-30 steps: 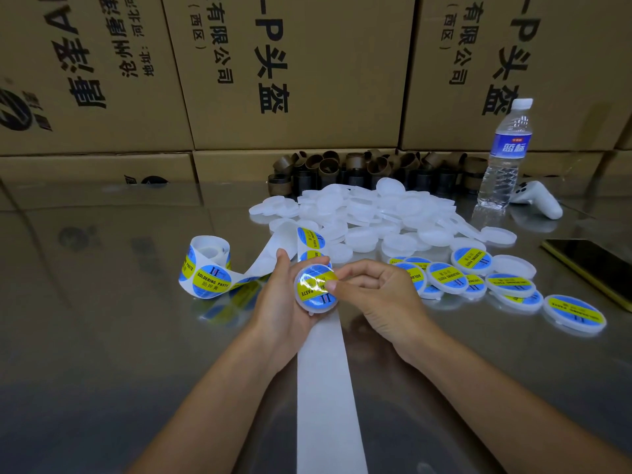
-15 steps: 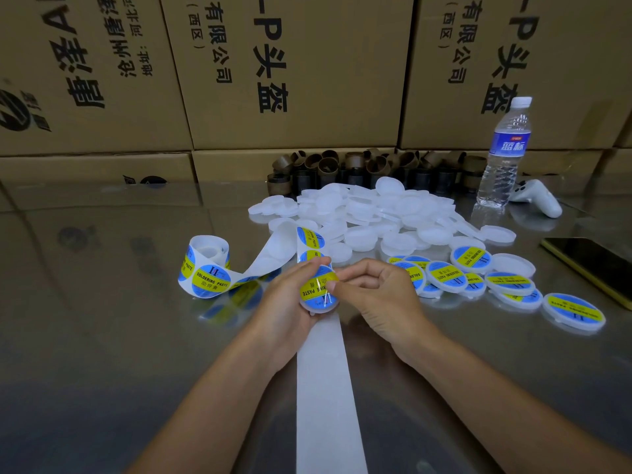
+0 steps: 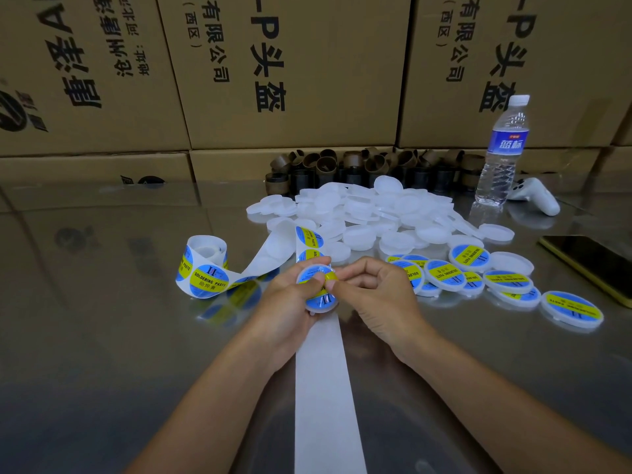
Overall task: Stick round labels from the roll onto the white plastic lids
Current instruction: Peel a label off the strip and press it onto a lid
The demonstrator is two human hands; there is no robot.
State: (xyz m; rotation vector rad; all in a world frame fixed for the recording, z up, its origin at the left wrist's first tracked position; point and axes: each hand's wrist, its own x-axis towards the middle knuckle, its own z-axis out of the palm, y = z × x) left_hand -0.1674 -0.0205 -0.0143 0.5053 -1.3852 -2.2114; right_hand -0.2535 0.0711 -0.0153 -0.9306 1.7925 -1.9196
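Round label goes onto a lid at the counter [image 3: 102, 336]
The left hand [image 3: 285, 304] grips a white lid [image 3: 307, 272]; the right hand [image 3: 376, 295] pinches its blue-and-yellow label [image 3: 319, 301].

Person, two upper limbs in view.
1. Left hand [image 3: 285, 302]: bare. Left forearm [image 3: 205, 398]: bare along all its visible length, smooth, narrowing to the wrist.
2. Right hand [image 3: 379, 295]: bare. Right forearm [image 3: 496, 398]: likewise bare.
3. Fingernails [image 3: 330, 284]: seemingly trimmed short; the view is too coarse for certainty.
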